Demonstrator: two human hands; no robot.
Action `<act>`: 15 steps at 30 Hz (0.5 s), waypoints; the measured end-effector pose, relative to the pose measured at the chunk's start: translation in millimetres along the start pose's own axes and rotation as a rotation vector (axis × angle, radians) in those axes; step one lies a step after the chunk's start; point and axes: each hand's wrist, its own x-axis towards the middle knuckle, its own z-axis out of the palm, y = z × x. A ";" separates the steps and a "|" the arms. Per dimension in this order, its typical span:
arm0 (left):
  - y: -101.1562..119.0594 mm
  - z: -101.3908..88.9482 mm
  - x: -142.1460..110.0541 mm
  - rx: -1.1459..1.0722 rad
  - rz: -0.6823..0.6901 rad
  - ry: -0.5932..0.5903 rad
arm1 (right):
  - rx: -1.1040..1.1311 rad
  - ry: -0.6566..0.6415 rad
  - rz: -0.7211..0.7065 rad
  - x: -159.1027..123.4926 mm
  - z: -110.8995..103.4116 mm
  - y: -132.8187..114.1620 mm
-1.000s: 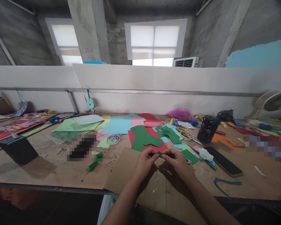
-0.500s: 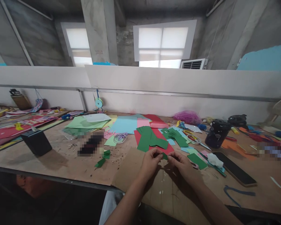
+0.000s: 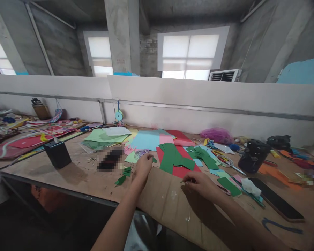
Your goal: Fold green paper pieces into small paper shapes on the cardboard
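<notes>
My left hand (image 3: 144, 164) is raised over the far left edge of the cardboard sheet (image 3: 163, 188). Its fingertips pinch a small green paper piece (image 3: 154, 160), partly hidden behind them. My right hand (image 3: 199, 183) hovers above the right part of the cardboard, thumb and fingers pressed together. Something tiny shows at its fingertips, too small to name. Left of my left hand lie small folded green paper pieces (image 3: 126, 171). Beyond the cardboard, green paper strips (image 3: 169, 157) rest on red paper (image 3: 182, 170).
A black box (image 3: 57, 154) stands at the left. Scissors (image 3: 237, 169), a black cup (image 3: 252, 156) and a phone (image 3: 276, 198) with white tissue (image 3: 251, 187) beside it are to the right. Blue paper (image 3: 148, 140) lies at the back.
My hands, together at one green paper piece before, have parted. The left moved left with green paper in its fingers; the right stayed over the cardboard. The view has turned slightly left.
</notes>
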 end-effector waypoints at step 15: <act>21.0 -0.9 -53.9 0.413 0.349 -0.131 | -0.334 0.207 0.312 88.9 59.6 -18.7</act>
